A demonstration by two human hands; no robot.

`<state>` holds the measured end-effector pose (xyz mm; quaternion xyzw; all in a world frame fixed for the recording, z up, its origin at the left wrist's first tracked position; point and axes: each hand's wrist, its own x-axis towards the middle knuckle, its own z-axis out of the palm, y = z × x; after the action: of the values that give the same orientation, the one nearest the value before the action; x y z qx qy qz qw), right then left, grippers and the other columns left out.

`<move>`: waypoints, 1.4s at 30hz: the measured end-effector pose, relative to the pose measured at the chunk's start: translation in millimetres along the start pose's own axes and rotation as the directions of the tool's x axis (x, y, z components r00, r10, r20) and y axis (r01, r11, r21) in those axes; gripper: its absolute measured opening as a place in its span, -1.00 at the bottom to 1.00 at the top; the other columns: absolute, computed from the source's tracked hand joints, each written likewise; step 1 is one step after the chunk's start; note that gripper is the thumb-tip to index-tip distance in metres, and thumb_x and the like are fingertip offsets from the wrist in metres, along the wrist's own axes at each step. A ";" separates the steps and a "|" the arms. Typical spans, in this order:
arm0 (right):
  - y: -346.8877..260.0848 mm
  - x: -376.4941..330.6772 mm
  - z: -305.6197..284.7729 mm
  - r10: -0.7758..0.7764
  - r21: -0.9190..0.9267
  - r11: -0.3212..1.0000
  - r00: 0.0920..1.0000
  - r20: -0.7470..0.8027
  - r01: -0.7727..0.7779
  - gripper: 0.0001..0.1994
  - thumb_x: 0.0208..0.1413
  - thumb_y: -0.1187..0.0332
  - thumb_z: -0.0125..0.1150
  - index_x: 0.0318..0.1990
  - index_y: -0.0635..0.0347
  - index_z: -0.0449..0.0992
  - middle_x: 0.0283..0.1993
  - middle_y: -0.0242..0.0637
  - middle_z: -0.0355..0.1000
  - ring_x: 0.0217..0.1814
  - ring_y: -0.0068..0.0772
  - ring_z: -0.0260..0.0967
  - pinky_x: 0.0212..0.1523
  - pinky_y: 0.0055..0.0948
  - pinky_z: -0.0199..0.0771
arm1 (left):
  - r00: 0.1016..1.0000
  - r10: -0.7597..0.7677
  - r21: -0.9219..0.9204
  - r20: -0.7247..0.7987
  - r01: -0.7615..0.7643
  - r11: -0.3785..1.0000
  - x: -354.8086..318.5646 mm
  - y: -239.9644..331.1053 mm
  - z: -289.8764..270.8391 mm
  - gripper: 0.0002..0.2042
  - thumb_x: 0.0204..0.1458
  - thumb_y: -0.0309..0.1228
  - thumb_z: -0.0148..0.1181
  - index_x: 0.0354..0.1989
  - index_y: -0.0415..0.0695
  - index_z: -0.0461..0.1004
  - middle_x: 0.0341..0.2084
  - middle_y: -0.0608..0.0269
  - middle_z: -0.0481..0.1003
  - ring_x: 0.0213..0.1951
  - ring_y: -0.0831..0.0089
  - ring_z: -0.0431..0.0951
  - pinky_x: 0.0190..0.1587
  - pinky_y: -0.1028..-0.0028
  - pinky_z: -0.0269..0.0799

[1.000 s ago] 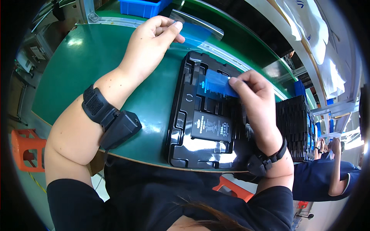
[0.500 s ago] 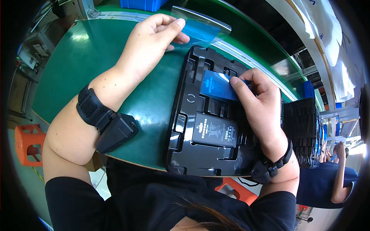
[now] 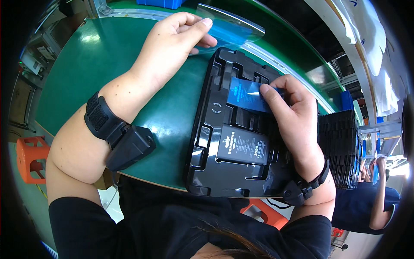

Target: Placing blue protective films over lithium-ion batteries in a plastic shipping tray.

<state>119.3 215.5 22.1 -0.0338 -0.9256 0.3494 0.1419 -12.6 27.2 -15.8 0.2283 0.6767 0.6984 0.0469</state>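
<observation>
My left hand is closed on the edge of a curved clear plastic sheet, raised above the far side of the table. A blue patch shows on or through this sheet. In a black moulded plastic tray, a flat dark battery with white print lies in the nearer slot. Over the farther slot is a printed blue film. My right hand pinches that film's right end between thumb and fingers. Whether a battery lies beneath the film is hidden.
A tall stack of black trays stands right of my right hand. The green table extends to the left. A blue bin sits at the far edge. Orange stools stand below, and another person is at right.
My left hand and the clear sheet have shifted slightly right and away. My right hand has moved a little to the right, still pinching the blue film.
</observation>
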 end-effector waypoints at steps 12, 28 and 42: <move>-18.7 -4.7 -4.6 -0.452 -0.104 0.884 0.890 0.061 0.457 -0.90 -0.10 0.50 0.25 -0.44 0.25 0.43 -0.53 -0.23 0.35 -0.52 -0.28 0.31 -0.45 -0.45 0.31 | 1.000 -0.002 -0.005 0.009 0.002 1.000 -0.1 0.5 0.2 -0.71 0.14 -0.17 0.00 -0.23 -0.17 0.42 -0.38 0.24 0.52 -0.26 0.54 0.49 -0.15 0.54 0.33; -13.6 -5.3 -5.6 -0.231 0.078 0.966 0.959 -0.163 0.246 -0.92 0.00 0.53 0.19 -0.33 0.30 0.45 -0.45 -0.30 0.39 -0.45 -0.48 0.30 -0.40 -0.60 0.29 | 1.000 -0.017 -0.021 0.020 0.017 1.000 -0.4 -1.2 0.3 -0.72 0.13 -0.17 0.01 -0.24 -0.16 0.42 -0.38 0.25 0.52 -0.26 0.55 0.48 -0.15 0.55 0.32; -11.1 -3.0 -9.7 -0.106 0.143 0.983 0.991 -0.084 0.117 -0.86 0.13 0.46 0.09 -0.18 0.31 0.44 -0.45 -0.40 0.39 -0.50 -0.64 0.36 -0.53 -0.72 0.26 | 1.000 -0.003 -0.012 0.025 0.004 1.000 -0.4 -0.6 0.3 -0.68 0.13 -0.18 0.01 -0.15 -0.19 0.40 -0.36 0.22 0.52 -0.25 0.54 0.48 -0.14 0.54 0.33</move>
<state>125.3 212.8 35.6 0.0157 -0.8915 0.4071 0.1984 -12.3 27.3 -16.5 0.2358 0.6723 0.6993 0.0580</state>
